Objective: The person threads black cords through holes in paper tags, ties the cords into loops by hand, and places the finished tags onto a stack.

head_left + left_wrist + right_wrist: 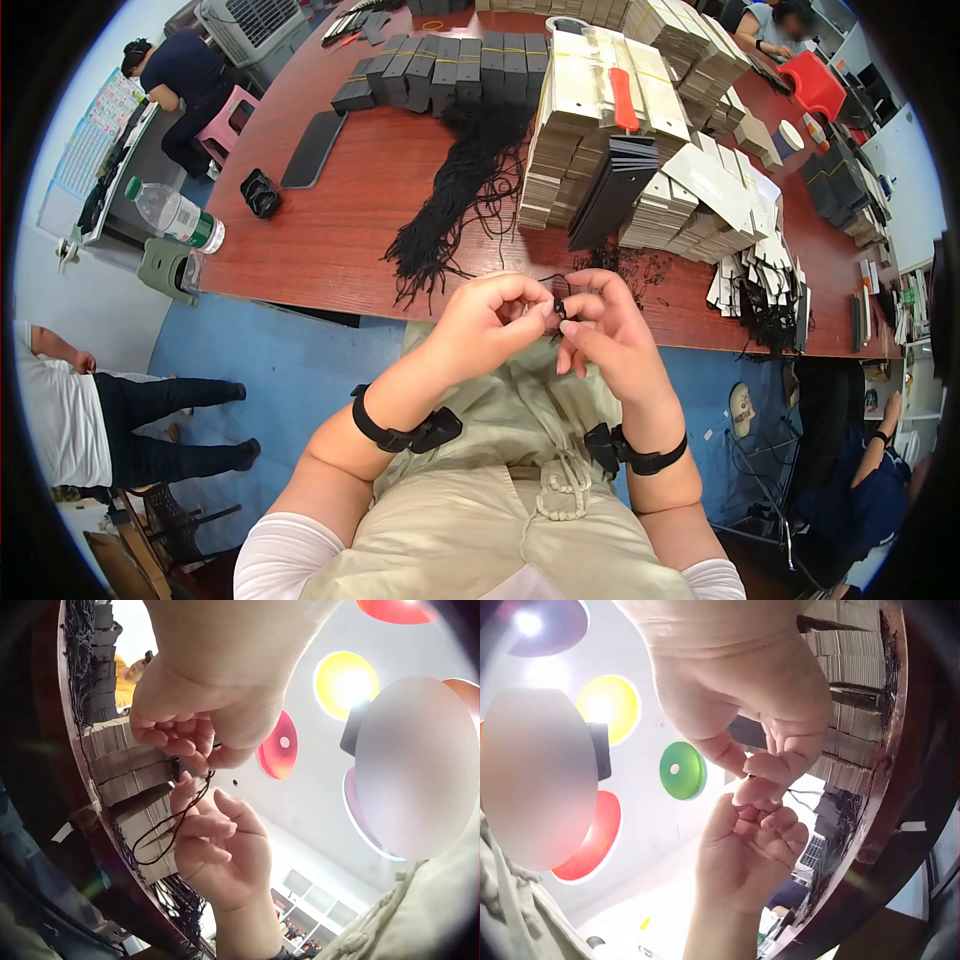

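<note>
Over the lap, close to the table's front edge, both hands meet at a thin black cord (178, 817). The left hand (492, 322) pinches the cord between thumb and forefinger. Facing it, the right hand (612, 335) pinches the cord too, its other fingers bent. A loop of the cord hangs below the fingertips in the left wrist view. In the right wrist view the left hand (739, 862) lies below the right hand (750, 690), and the fingers cover most of the cord.
A black cord bundle (455, 195) lies on the red-brown table (330, 235). Behind the hands stand stacked grey boards (570, 140), dark boards (610, 190) and a red-handled tool (623, 100). A phone (313, 150) and a bottle (175, 213) are at left. Other people are around.
</note>
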A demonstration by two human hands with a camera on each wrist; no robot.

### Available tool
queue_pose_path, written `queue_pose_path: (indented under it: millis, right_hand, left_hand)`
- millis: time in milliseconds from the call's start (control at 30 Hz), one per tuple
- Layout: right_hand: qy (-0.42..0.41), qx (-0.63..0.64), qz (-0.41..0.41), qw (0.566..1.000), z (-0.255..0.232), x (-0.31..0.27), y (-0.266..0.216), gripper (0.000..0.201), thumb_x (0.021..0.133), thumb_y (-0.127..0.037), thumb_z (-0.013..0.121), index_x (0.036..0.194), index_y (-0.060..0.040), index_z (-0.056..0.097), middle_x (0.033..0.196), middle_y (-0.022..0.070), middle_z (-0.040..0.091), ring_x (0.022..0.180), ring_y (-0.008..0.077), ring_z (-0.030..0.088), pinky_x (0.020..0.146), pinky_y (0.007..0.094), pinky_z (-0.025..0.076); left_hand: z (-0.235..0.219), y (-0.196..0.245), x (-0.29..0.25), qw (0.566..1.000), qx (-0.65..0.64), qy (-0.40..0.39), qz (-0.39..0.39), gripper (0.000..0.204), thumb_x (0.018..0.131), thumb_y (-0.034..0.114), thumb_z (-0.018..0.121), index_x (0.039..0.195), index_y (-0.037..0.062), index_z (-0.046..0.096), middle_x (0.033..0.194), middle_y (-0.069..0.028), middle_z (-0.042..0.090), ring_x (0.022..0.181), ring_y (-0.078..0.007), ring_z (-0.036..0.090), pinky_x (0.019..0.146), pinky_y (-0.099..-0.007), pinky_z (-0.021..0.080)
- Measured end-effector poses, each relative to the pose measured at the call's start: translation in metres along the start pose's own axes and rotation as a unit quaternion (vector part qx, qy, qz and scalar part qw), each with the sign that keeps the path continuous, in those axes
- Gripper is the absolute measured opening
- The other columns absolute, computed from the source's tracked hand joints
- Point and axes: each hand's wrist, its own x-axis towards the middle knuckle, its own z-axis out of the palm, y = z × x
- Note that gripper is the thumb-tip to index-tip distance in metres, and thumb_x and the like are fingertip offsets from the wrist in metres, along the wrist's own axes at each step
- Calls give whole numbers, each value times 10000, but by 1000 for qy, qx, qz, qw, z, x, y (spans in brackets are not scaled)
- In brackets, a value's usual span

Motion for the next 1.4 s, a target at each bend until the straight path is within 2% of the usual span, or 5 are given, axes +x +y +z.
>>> queue_pose_path:
  millis: [300, 700, 1200, 1300, 1400]
  right_hand:
    - [27, -45, -36, 998, -13, 4, 10, 77, 831, -10, 616, 895, -6, 572, 747, -14, 578, 608, 16, 502, 501, 157, 366]
    - [69, -195, -75, 976, -8, 0, 2, 95, 775, -17, 680, 864, 15, 683, 812, 32, 666, 710, 45, 562, 626, 183, 444]
    - [56, -254, -107, 960, -20, -2, -5, 65, 775, -51, 695, 818, -12, 666, 743, 6, 597, 599, 55, 490, 543, 214, 393]
    - [20, -357, -202, 912, -22, 1, -12, 67, 760, -51, 696, 814, -33, 661, 702, 15, 536, 555, 82, 460, 521, 225, 375]
    - [-24, -436, -265, 860, -15, 4, -14, 175, 701, -43, 698, 872, -61, 666, 756, 54, 539, 647, 188, 535, 575, 290, 436]
  left_hand:
    - [-3, 7, -1, 999, 31, -14, -29, 97, 802, 88, 647, 848, 3, 641, 684, 23, 543, 575, -35, 439, 520, -210, 372]
    - [-12, 4, -1, 986, -61, -119, -98, 97, 900, 93, 556, 927, 4, 583, 820, 18, 572, 750, -31, 503, 657, -189, 418]
    - [-11, 9, 8, 994, -38, -83, 67, 115, 894, 71, 554, 793, 31, 517, 809, 4, 526, 714, -55, 462, 607, -210, 399]
    - [-13, 0, 9, 973, -164, -156, 41, 110, 892, 94, 564, 814, 49, 500, 862, -24, 548, 760, -60, 492, 615, -209, 410]
    - [-3, 9, 5, 958, -167, -193, -129, 126, 893, 139, 586, 869, 61, 490, 804, -14, 551, 712, -54, 492, 593, -211, 394]
